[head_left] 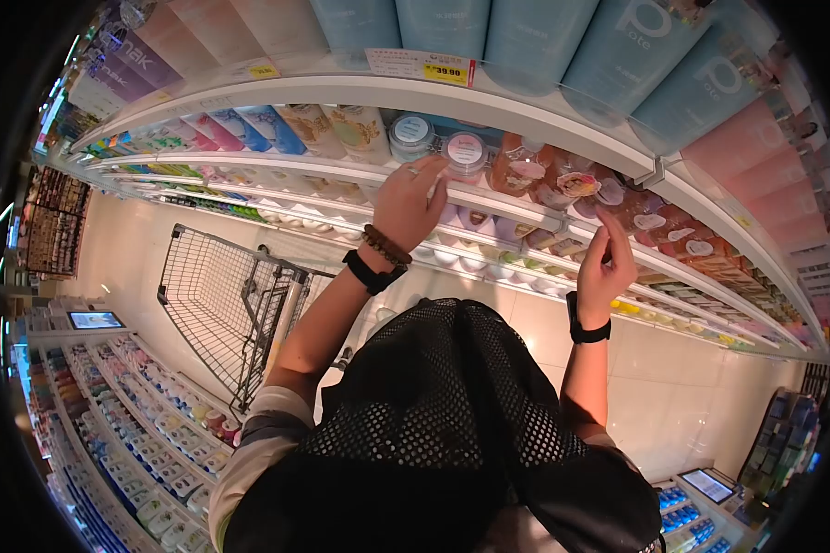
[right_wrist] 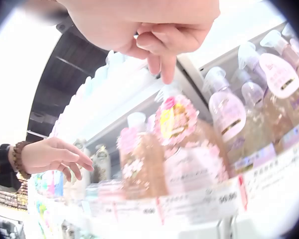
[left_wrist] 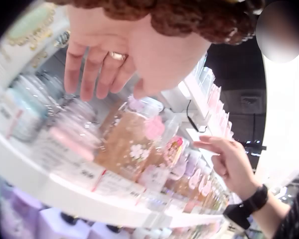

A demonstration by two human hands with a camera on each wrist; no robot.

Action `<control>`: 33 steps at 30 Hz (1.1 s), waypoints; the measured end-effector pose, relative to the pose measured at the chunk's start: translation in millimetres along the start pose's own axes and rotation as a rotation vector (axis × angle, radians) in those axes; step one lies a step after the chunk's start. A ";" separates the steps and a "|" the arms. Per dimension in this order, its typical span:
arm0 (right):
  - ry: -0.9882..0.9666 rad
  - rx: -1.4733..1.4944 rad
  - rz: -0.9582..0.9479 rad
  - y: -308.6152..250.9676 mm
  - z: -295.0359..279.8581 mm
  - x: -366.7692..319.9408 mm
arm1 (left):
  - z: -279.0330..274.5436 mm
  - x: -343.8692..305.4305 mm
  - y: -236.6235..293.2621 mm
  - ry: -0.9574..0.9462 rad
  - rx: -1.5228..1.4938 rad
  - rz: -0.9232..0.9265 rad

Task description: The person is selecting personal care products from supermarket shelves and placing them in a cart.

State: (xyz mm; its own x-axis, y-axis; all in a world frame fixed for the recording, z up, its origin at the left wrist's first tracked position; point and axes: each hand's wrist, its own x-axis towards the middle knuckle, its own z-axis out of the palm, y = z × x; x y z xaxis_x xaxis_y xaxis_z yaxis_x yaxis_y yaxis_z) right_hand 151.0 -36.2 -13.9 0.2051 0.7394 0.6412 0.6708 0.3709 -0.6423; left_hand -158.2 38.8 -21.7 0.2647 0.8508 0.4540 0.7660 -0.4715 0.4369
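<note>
The left hand reaches over the shelf edge beside a pink-lidded jar and a blue-lidded jar. In the left wrist view that hand has its fingers extended above the pink jar, holding nothing. The right hand is raised before the pump bottles, index finger extended and other fingers bent. In the right wrist view the right hand has a fingertip just above a pump bottle with a round pink flower tag; whether they touch is unclear. An amber bottle stands to its left.
Large blue bottles line the upper shelf. More shelves of products run below. A wire shopping cart stands behind at the left on the tiled floor. Another product shelf is at the lower left.
</note>
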 end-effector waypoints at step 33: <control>-0.489 -0.490 -0.162 -50.6 175.3 33.5 | 19.1 49.8 -61.7 -0.291 0.421 -0.073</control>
State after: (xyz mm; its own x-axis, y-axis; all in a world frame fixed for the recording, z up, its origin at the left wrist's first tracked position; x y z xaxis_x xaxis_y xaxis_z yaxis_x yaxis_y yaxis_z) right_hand -1.0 68.3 -33.5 -0.1906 0.9065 0.3766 0.9328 0.2868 -0.2182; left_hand -181.1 114.7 -40.9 0.3075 0.9357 0.1730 0.9423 -0.3247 0.0815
